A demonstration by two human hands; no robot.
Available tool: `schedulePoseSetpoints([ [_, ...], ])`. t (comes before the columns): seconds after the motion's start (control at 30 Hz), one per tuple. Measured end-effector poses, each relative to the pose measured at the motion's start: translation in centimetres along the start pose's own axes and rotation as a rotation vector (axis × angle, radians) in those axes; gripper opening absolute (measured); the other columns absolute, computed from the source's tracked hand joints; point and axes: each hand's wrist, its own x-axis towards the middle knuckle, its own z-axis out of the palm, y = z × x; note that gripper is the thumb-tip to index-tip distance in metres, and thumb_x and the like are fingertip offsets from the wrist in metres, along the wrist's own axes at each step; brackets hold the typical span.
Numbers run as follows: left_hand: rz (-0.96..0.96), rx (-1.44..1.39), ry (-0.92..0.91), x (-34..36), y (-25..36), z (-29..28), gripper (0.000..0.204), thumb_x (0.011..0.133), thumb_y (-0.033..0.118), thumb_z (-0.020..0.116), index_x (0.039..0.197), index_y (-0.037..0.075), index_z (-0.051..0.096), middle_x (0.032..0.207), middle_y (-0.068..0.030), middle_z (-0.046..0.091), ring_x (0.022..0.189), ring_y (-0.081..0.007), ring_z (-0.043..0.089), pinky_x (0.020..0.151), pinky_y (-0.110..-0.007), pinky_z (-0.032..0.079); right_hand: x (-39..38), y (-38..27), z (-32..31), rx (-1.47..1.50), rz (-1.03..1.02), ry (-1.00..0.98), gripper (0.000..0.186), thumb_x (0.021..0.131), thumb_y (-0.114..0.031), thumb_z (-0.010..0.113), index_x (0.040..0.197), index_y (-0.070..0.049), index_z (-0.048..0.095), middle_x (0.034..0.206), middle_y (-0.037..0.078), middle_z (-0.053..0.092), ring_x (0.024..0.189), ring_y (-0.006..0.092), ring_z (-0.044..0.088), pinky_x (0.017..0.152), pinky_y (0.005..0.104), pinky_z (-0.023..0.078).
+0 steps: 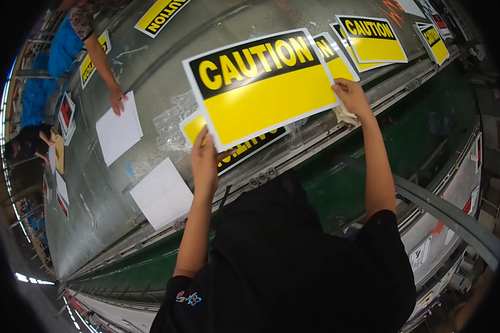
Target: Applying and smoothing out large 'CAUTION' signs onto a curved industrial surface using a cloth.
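A yellow and black sign [272, 100] with a white border is lifted above the table, tilted up at its right side. My left hand [204, 161] grips its lower left corner, and my right hand [351, 99] pinches its right edge. Beneath it, partly covered, lies another yellow and black sign [255, 145] on crumpled clear plastic film [172, 123]. Just past my right hand, more such signs [372, 41] overlap on the table. A cream-coloured cloth or glove [344, 115] lies under my right hand.
White sheets [162, 193] lie left of my left hand. Across the grey table [150, 72], a co-worker's hand [117, 100] touches a white stack [118, 130]. More yellow signs [160, 15] lie at the far side. A metal rail edges the table, with a green surface [339, 191] below.
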Motion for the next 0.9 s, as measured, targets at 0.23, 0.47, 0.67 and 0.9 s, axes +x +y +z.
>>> schedulePoseSetpoints([
  [0.23,-0.221,0.107,-0.258,8.0,-9.6,6.4,0.041,0.094,0.018,0.05,0.126,-0.006,0.044,0.107,-0.0116,0.06,0.087,-0.0153,0.06,0.067,-0.028,0.056,6.5,6.6,-6.1,-0.53,0.083,0.176,0.027,0.082,-0.02,0.063,0.102,-0.001,0.065,0.091,0.018,0.066,0.085,0.03,0.065,0.075,0.036,0.049],
  [0.47,-0.371,0.391,-0.389,12.0,-14.0,9.6,0.038,0.093,0.022,0.05,0.118,-0.007,0.051,0.101,-0.0121,0.062,0.083,-0.0162,0.063,0.061,-0.025,0.051,9.4,9.4,-7.3,-0.694,0.277,0.202,0.028,0.082,-0.025,0.063,0.103,-0.007,0.066,0.098,0.013,0.067,0.092,0.0307,0.063,0.078,0.0389,0.048],
  [0.67,-0.416,0.495,-0.43,13.1,-14.4,9.6,0.039,0.095,0.028,0.048,0.119,-0.002,0.054,0.103,-0.009,0.064,0.082,-0.0145,0.064,0.059,-0.025,0.051,9.9,11.8,-7.1,-0.76,0.247,0.199,0.028,0.082,-0.029,0.064,0.103,-0.009,0.066,0.096,0.012,0.067,0.09,0.0302,0.063,0.076,0.0383,0.048],
  [0.9,-0.411,0.496,-0.269,11.5,-9.7,3.7,0.033,0.095,0.025,0.045,0.118,0.004,0.057,0.086,-0.0072,0.067,0.054,-0.0084,0.057,0.043,-0.02,0.043,7.8,6.6,-4.1,-0.771,0.176,0.285,0.023,0.083,-0.03,0.063,0.102,-0.017,0.067,0.093,0.009,0.067,0.086,0.0309,0.063,0.071,0.0391,0.048],
])
